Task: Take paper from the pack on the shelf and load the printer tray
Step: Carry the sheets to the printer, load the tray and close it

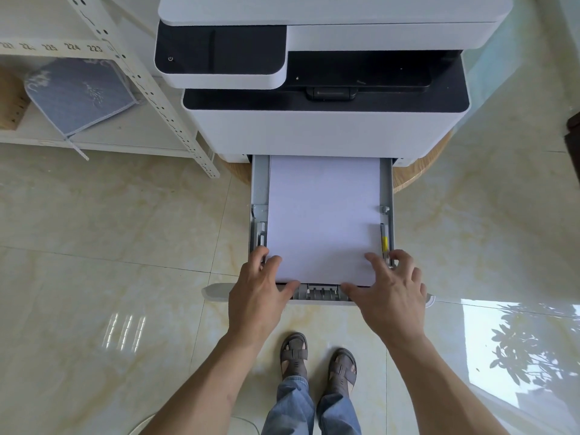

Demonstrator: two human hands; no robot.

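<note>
Below the printer (326,127), the tray (260,196) stands pulled out over the floor with the paper (323,215) lying flat inside it, its far end under the printer body. The left hand (257,296) rests loosely spread at the near left corner of the stack, fingers on the sheets and thumb along the front edge; its grip holds nothing. The right hand (389,293) mirrors it at the near right corner, spread flat, with outer fingers by the yellow-marked side guide (384,243).

The likely trouble is alignment: if the stack sits skewed or rides over the guide, sheets may feed crooked or jam. Pushing the tray shut with fingers on its rim could pinch them. Leaning on the extended tray might strain it.
</note>
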